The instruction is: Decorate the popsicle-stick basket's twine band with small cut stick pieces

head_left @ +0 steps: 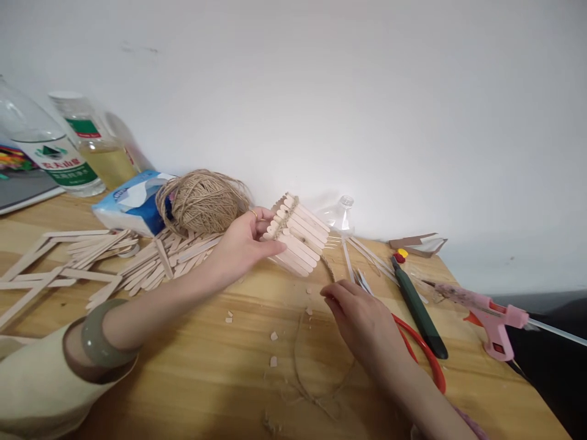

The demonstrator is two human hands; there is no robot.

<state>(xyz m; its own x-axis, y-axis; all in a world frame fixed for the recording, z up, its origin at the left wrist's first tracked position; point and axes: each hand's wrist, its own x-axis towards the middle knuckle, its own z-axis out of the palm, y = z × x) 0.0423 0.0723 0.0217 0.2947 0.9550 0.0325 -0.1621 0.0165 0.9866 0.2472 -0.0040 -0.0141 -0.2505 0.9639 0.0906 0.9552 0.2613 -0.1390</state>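
My left hand point(257, 235) is closed on a small container made of wooden craft sticks point(300, 238), lifted above the table and tilted. Twine runs around the sticks near their rounded ends. From the lower right of the container a short length of jute twine point(327, 266) leads down to my right hand point(362, 315), whose fingers are pinched on it. More thin twine point(298, 360) lies curled on the wood below. Red-handled scissors point(433, 360) lie partly hidden behind my right hand and forearm.
Behind my left arm are a ball of twine point(206, 201), loose craft sticks point(147, 263), a tissue pack point(132, 201) and bottles point(59, 156). At right lie a dark green-handled cutter point(419, 308) and a pink glue gun point(490, 311). A white wall point(321, 91) stands behind the table.
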